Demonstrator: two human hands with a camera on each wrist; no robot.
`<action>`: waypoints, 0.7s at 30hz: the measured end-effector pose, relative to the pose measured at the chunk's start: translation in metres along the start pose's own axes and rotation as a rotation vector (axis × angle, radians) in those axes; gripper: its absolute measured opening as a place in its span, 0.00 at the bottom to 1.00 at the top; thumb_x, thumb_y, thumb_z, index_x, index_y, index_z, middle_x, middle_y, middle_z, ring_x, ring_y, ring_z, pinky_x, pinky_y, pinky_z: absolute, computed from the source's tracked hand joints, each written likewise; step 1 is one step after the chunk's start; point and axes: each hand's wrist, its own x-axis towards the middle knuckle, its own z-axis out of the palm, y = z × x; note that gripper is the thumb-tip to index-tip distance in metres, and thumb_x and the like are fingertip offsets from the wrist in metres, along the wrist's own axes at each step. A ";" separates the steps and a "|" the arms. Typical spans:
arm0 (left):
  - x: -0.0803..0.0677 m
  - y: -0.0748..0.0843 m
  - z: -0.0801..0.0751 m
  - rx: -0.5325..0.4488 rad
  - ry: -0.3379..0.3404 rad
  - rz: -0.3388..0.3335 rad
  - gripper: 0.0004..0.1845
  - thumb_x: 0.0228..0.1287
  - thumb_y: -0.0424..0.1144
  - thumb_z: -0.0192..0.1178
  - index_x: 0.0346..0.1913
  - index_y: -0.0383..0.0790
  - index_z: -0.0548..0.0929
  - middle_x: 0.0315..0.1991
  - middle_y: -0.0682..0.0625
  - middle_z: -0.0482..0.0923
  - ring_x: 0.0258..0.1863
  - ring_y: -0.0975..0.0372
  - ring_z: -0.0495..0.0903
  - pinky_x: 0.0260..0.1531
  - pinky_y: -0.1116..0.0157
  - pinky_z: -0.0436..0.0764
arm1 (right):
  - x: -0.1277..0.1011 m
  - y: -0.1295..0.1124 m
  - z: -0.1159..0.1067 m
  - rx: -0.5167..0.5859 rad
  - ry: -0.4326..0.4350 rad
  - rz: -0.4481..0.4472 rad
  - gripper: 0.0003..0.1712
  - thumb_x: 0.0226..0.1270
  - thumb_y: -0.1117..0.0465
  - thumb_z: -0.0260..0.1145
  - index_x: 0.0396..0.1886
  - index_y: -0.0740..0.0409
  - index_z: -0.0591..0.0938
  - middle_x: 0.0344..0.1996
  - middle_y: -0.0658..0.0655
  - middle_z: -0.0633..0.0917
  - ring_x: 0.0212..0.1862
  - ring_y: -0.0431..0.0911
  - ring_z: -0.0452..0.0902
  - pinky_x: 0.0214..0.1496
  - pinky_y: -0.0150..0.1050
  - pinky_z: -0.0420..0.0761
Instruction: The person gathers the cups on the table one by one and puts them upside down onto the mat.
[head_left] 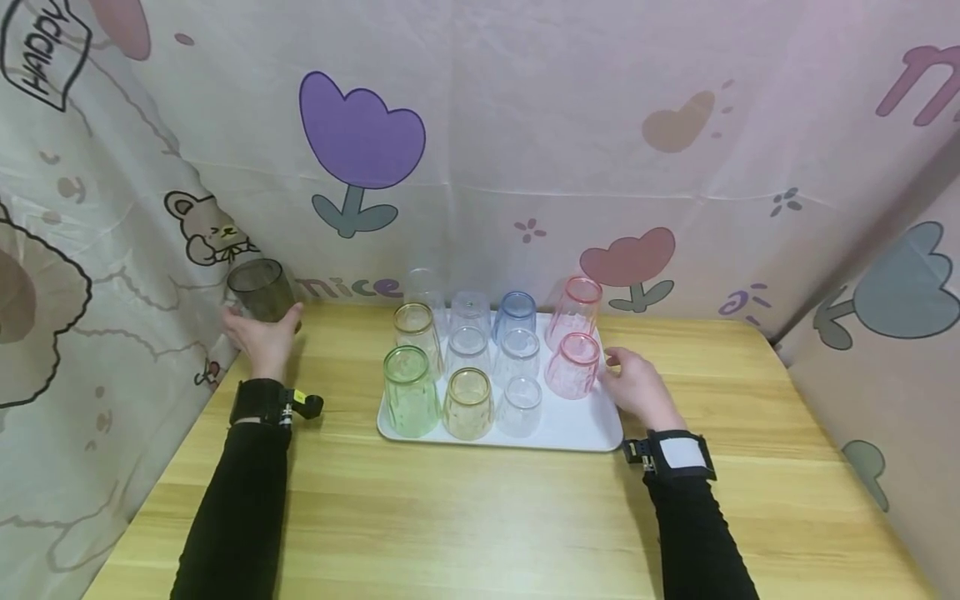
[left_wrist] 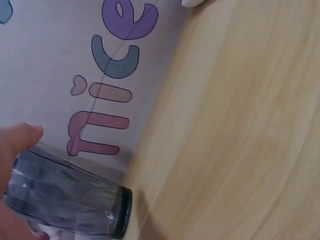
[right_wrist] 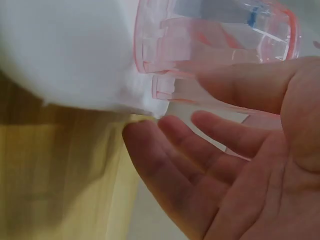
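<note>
At the back left of the table, my left hand (head_left: 264, 340) grips a smoky dark glass (head_left: 262, 293) from the near side. In the left wrist view that glass (left_wrist: 65, 195) sits between thumb and fingers, its thick dark end close to the wood. My right hand (head_left: 637, 385) is at the right edge of a white tray (head_left: 592, 429), beside the front pink glass (head_left: 573, 367). The right wrist view shows the thumb overlapping a pink glass (right_wrist: 200, 50), with the other fingers (right_wrist: 165, 160) loosely bent and nothing held in them.
On the tray stand a green glass (head_left: 411, 396), two yellowish glasses, a blue glass (head_left: 515, 317), a second pink glass (head_left: 576, 304) and several clear glasses (head_left: 519, 408). A printed curtain (head_left: 495, 150) hangs behind the wooden table (head_left: 450, 517) and along both sides.
</note>
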 end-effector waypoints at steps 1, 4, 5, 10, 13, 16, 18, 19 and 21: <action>0.001 0.000 0.000 0.004 -0.004 -0.008 0.60 0.63 0.58 0.70 0.82 0.43 0.38 0.81 0.42 0.41 0.82 0.52 0.41 0.80 0.60 0.46 | 0.000 0.000 0.000 -0.006 -0.009 0.008 0.30 0.78 0.60 0.56 0.72 0.73 0.69 0.62 0.76 0.78 0.62 0.70 0.75 0.61 0.64 0.77; 0.006 -0.003 0.002 0.023 0.000 -0.019 0.55 0.64 0.54 0.70 0.80 0.41 0.44 0.79 0.41 0.46 0.80 0.51 0.47 0.79 0.59 0.51 | 0.000 0.000 0.001 -0.025 -0.032 0.036 0.29 0.76 0.62 0.58 0.72 0.73 0.70 0.60 0.75 0.80 0.59 0.67 0.77 0.59 0.62 0.79; 0.007 -0.004 0.002 0.028 0.009 -0.017 0.53 0.64 0.53 0.70 0.79 0.41 0.46 0.78 0.40 0.48 0.79 0.50 0.49 0.79 0.58 0.53 | 0.000 0.000 0.001 -0.027 -0.037 0.044 0.29 0.75 0.64 0.58 0.72 0.73 0.70 0.59 0.75 0.80 0.57 0.66 0.78 0.58 0.61 0.80; 0.015 -0.010 0.002 0.073 0.038 -0.005 0.50 0.64 0.51 0.70 0.77 0.38 0.50 0.75 0.38 0.52 0.75 0.48 0.54 0.77 0.56 0.56 | 0.002 0.003 0.002 -0.052 -0.040 0.063 0.30 0.68 0.70 0.60 0.70 0.73 0.72 0.54 0.73 0.82 0.50 0.62 0.79 0.54 0.58 0.82; 0.020 -0.011 0.000 0.107 0.032 0.002 0.52 0.63 0.51 0.72 0.78 0.38 0.50 0.76 0.38 0.52 0.76 0.47 0.54 0.78 0.55 0.56 | 0.002 0.006 0.003 -0.062 -0.055 0.081 0.30 0.66 0.72 0.61 0.68 0.74 0.73 0.52 0.73 0.83 0.49 0.61 0.80 0.53 0.57 0.83; 0.025 -0.012 -0.003 0.134 0.025 0.019 0.53 0.62 0.52 0.73 0.79 0.38 0.50 0.76 0.38 0.53 0.76 0.47 0.55 0.78 0.54 0.57 | 0.002 0.009 0.003 -0.069 -0.075 0.098 0.28 0.66 0.73 0.62 0.66 0.75 0.75 0.52 0.74 0.83 0.49 0.61 0.81 0.52 0.57 0.83; 0.028 -0.013 -0.005 0.139 0.020 0.032 0.52 0.62 0.51 0.73 0.78 0.38 0.51 0.76 0.37 0.53 0.75 0.47 0.56 0.77 0.54 0.58 | 0.002 0.010 0.003 -0.070 -0.080 0.104 0.27 0.65 0.73 0.62 0.65 0.75 0.76 0.52 0.74 0.84 0.48 0.61 0.81 0.53 0.57 0.83; 0.030 -0.014 -0.005 0.143 0.017 0.040 0.51 0.62 0.50 0.72 0.78 0.38 0.52 0.76 0.37 0.54 0.75 0.46 0.56 0.77 0.54 0.59 | 0.002 0.010 0.003 -0.071 -0.081 0.104 0.26 0.65 0.73 0.61 0.64 0.75 0.76 0.52 0.74 0.84 0.48 0.61 0.81 0.53 0.57 0.83; 0.032 -0.014 -0.006 0.145 0.007 0.051 0.50 0.63 0.49 0.71 0.78 0.37 0.52 0.76 0.37 0.54 0.75 0.46 0.57 0.76 0.53 0.59 | 0.003 0.011 0.002 -0.066 -0.084 0.106 0.26 0.65 0.73 0.61 0.64 0.75 0.76 0.51 0.74 0.84 0.48 0.60 0.80 0.53 0.56 0.83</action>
